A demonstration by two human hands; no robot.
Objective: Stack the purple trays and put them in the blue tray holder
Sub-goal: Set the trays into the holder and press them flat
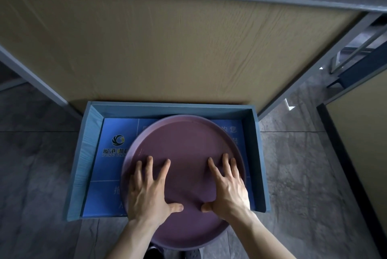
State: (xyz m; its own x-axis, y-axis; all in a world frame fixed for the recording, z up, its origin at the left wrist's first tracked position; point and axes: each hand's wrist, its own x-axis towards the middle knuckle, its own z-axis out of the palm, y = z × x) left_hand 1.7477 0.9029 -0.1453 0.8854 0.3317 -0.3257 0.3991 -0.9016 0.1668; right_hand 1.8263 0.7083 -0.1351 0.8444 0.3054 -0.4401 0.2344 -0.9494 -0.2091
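A round purple tray (184, 139) lies mostly inside the blue tray holder (254, 133), an open-fronted box on the floor. The tray's near edge sticks out past the holder's open front. I cannot tell whether more trays lie under the top one. My left hand (149, 189) rests flat on the tray's left half with fingers spread. Pressed flat on the right half is my right hand (227, 187), fingers also apart. Neither hand grips anything. The holder's bottom is a blue printed sheet (117, 145), partly covered by the tray.
A wood-grain table top (167, 45) with a grey metal frame rises right behind the holder. Grey legs (310, 66) slant down on both sides. A second wooden panel (360, 137) stands at the right. Dark stone floor tiles (37, 170) surround the holder.
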